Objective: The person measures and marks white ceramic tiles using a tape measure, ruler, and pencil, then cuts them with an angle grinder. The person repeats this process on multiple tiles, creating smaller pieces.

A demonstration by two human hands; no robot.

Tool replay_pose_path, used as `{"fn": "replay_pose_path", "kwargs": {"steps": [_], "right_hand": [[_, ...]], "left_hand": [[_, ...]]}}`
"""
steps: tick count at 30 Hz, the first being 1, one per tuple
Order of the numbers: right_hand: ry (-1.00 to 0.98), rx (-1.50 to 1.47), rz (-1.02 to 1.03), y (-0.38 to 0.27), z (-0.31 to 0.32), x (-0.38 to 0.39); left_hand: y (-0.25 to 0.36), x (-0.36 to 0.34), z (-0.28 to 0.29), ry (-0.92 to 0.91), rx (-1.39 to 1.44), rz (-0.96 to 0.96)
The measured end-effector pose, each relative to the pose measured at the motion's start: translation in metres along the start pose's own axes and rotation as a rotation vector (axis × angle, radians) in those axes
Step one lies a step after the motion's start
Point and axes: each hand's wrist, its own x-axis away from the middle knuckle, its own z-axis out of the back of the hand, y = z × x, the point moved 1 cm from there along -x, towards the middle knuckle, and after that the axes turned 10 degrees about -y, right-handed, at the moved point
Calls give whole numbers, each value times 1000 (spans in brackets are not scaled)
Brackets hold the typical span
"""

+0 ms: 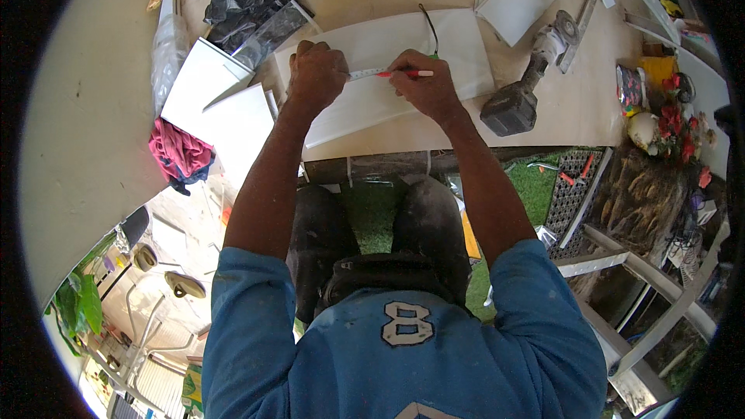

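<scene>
A large white tile or panel [458, 35] lies on the work surface before me. My left hand [317, 75] is closed over the left part of the panel, its fingers around one end of a tape measure's blade [362, 75]. The pale blade spans the gap to my right hand [427, 84]. That hand pinches a red pencil or marker [420, 73] with a whitish end, tip pointing left toward the blade. Just beyond the right fingers show a green bit and a black wrist strap [429, 22], likely from the tape's case, which is mostly hidden.
A cordless angle grinder [524, 81] lies right of the panel. White offcuts [524, 0] sit at the far right, more white pieces [206, 81] at left beside a black plastic bag [250, 1] and a maroon cloth [180, 149]. A metal ladder [660, 279] stands lower right.
</scene>
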Motion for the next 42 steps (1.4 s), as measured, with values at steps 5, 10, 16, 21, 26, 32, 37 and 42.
{"fn": "replay_pose_path", "kwargs": {"steps": [5, 10, 16, 21, 26, 32, 37, 42], "right_hand": [[8, 42, 67, 12, -1, -2], [-8, 60, 29, 13, -3, -3], [-21, 82, 30, 15, -4, -5], [-23, 120, 27, 13, -5, -5], [-24, 97, 24, 10, -5, -5], [-35, 101, -12, 11, -5, -5], [122, -71, -12, 3, -1, 0], [236, 974, 254, -7, 16, 14]], "left_hand": [[-3, -1, -3, 39, -37, -58], [-4, 0, -4, 48, -20, -74], [-3, 2, -3, 55, 12, -72], [0, 3, 1, 62, 29, -45], [4, 2, 3, 8, 23, 25], [3, 2, 1, 21, 16, 22], [4, 2, 1, 17, 21, 22], [4, 3, 1, 12, -4, 7]]}}
